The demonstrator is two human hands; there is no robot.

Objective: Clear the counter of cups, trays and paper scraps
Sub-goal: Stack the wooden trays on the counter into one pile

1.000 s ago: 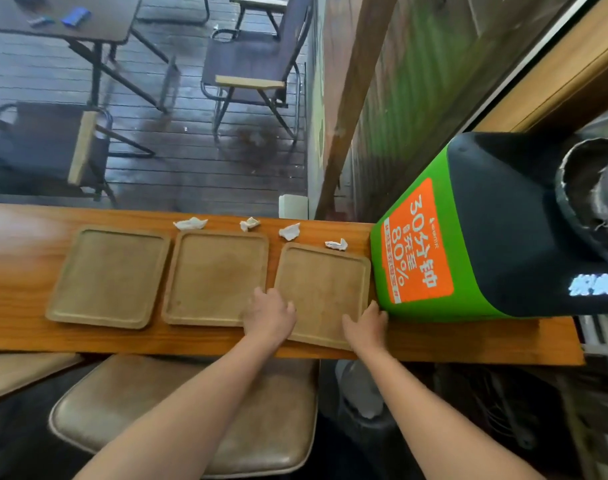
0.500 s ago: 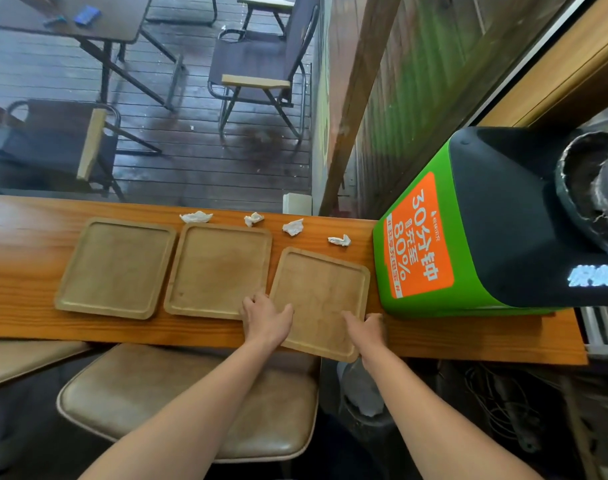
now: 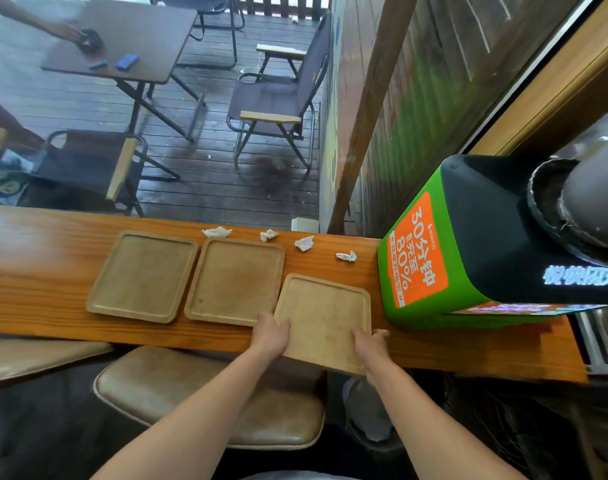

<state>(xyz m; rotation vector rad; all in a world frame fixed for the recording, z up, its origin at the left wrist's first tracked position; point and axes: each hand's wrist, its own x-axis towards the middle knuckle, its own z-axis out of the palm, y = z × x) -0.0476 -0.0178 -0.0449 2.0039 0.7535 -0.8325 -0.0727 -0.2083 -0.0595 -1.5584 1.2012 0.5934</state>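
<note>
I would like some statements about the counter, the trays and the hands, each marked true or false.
1. Three wooden trays are on the counter. True.
2. Both hands hold the right tray: left hand and right hand on its sides. True.
3. The right tray lies fully on the counter. False: its near edge sticks out past the counter's edge.
4. Paper scraps lie inside the trays. False: four paper scraps, such as one, lie on the counter behind them.
5. A cup stands on the middle tray. False: it is empty.
</note>
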